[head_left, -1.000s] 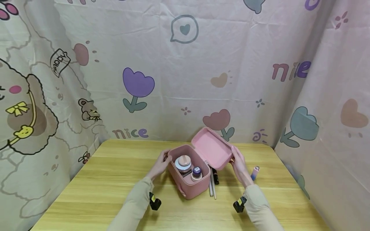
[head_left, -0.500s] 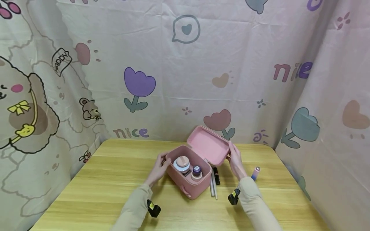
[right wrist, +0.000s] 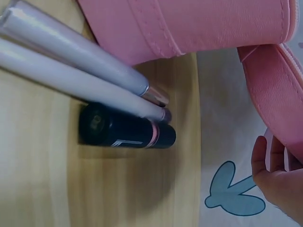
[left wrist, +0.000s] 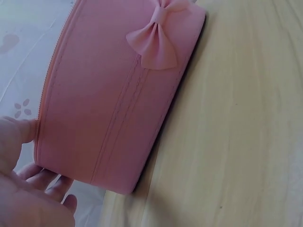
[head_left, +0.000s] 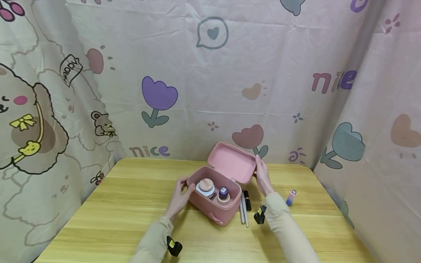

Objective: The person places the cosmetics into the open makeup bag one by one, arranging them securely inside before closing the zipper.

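Note:
A pink makeup case [head_left: 205, 205] stands with its lid [head_left: 231, 162] raised at the back. My left hand [head_left: 179, 197] grips the case's left end, thumb at the zipped rim and fingers against the side. By its right edge, my right hand [head_left: 263, 177] holds the lid, its fingers partly hidden behind it. Inside the case lie a round white compact [head_left: 199, 190] with a beige puff [head_left: 206, 185] on top and a small purple-capped bottle [head_left: 223, 192] in a pale ring. The left wrist view shows a bow [left wrist: 158, 38] on the case's front.
Two slim silvery sticks [head_left: 242, 212] and a black tube [right wrist: 120, 126] lie on the wooden table [head_left: 125, 204] along the case's right side. Farther right is a pink-and-blue tube [head_left: 291, 198]. A printed curtain [head_left: 210, 91] hangs behind the table.
The lid has swung leftward, with my right hand moving left along with it. The case has turned slightly, its left end shifting left with my left hand. The loose items stay put.

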`<state>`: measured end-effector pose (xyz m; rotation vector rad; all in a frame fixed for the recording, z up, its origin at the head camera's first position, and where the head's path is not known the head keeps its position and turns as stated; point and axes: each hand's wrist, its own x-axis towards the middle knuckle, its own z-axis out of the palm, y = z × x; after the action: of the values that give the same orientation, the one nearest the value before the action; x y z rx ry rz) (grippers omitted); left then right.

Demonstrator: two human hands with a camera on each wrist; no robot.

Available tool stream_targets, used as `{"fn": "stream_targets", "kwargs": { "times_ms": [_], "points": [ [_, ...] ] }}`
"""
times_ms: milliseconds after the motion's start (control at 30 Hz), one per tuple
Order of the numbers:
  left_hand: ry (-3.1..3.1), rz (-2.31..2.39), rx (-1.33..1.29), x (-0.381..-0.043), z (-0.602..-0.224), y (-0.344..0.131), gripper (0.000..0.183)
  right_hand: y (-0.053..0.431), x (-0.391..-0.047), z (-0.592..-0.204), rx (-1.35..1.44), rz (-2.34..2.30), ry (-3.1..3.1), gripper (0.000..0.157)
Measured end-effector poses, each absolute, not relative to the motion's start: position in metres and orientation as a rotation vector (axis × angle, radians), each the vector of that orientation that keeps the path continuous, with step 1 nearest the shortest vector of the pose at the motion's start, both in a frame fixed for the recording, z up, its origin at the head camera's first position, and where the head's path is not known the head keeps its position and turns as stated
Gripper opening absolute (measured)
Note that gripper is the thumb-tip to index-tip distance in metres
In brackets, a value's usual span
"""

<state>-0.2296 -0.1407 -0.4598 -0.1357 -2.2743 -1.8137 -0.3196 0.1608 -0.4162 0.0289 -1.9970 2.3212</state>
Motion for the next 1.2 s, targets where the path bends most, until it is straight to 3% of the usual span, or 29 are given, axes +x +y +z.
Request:
{"fn": "stream_targets", "kwargs": {
  "times_ms": [633, 833, 1200],
  "points": [
    [-2.264, -1.56, -0.09, -0.211, -0.461, -0.134, 0.056, 0.146, -0.341, -0.407, 0.052, 2.21, -2.211, 0.057],
    [-2.271, -1.508, -0.081, -0.209, -0.462, -0.132, 0.055, 0.144, -0.321, -0.407, -0.082, 2.036, -2.251, 0.062],
    [-2.282, -1.522, -0.092, -0.209, -0.46, -0.134, 0.055, 0.137, -0.262, -0.416, -0.134, 1.956, -2.312, 0.048]
  ]
}}
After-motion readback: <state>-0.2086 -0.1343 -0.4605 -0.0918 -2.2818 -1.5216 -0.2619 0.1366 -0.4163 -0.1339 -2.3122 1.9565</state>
